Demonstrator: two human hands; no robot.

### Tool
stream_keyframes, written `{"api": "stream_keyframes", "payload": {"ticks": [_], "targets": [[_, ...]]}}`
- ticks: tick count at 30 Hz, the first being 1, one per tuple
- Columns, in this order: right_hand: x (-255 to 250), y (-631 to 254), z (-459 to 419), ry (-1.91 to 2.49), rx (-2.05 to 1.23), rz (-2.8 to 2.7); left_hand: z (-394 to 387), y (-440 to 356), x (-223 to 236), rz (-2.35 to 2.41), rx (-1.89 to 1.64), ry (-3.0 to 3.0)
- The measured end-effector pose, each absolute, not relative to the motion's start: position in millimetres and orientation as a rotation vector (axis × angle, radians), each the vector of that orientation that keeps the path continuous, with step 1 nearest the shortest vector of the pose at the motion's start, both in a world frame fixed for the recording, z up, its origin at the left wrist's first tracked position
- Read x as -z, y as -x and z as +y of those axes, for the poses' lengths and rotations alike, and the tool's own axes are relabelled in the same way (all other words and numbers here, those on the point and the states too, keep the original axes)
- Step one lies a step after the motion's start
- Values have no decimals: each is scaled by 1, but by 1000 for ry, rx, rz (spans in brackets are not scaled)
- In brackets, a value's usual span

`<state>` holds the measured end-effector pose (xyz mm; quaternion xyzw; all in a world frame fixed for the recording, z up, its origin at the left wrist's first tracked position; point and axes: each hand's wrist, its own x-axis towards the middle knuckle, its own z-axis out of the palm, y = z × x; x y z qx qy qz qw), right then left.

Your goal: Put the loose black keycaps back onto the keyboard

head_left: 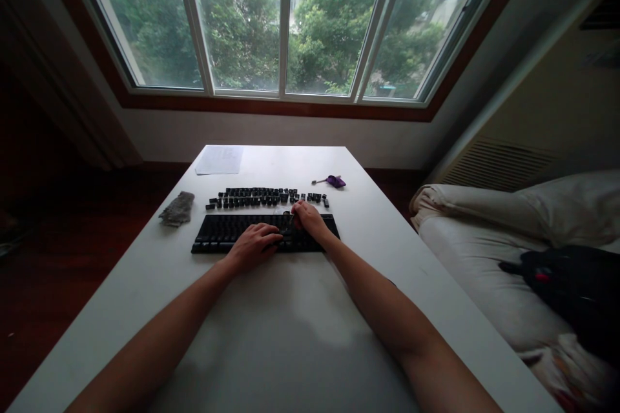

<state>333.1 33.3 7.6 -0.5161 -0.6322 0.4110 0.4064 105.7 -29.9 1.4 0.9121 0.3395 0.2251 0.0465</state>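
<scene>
On the bench point(290, 161), lays the left hand point(252, 244) across the keyboard point(220, 230) with fingers point(268, 230) slightly apart. Pinches an indistinct small tool point(289, 222) over it with the right hand point(309, 218), near loose keycaps point(256, 201).

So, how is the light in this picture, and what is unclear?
Head view: bright window, dark floor; head view: the black keyboard shows little key detail; head view: fine detail around the right hand is too small to tell.
</scene>
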Motion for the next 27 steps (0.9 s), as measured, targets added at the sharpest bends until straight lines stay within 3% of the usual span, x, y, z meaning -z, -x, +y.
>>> {"api": "stream_keyframes", "payload": {"ticks": [9, 20, 27], "targets": [[-27, -333, 22, 1286, -965, -1989, -30, -107, -1, 1034, -698, -2788], [-48, -330, -9, 1167, -578, -2350, -29, -105, 1, 1046, -681, -2783], [-32, -331, -2, 1272, -856, -2048, -31, -105, -2, 1062, -684, -2770]]}}
